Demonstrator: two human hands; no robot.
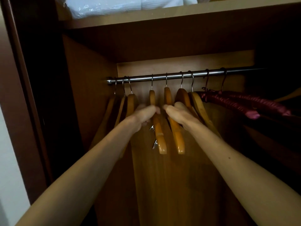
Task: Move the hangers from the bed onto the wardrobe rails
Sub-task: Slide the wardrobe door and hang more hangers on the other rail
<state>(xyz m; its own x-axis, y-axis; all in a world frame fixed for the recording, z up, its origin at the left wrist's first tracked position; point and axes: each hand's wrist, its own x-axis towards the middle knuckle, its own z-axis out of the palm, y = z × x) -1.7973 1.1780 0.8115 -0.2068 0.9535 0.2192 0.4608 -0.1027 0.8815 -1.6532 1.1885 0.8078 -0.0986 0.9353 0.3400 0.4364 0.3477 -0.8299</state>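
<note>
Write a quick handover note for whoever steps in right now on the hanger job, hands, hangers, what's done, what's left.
Left hand grips a wooden hanger with metal clips, hooked on the rail.
Right hand grips the next wooden hanger, also hooked.
Done: several wooden hangers and two padded maroon hangers hang on the rail.
Left: let go of both; the bed is out of view, so check it for more.

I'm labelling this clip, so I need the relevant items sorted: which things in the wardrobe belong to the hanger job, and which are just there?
Part of the job:
- silver metal rail
- light wooden hanger gripped by left hand
- light wooden hanger gripped by right hand

Just there:
- maroon satin padded hangers
- white plastic-wrapped bundle on top shelf
</note>
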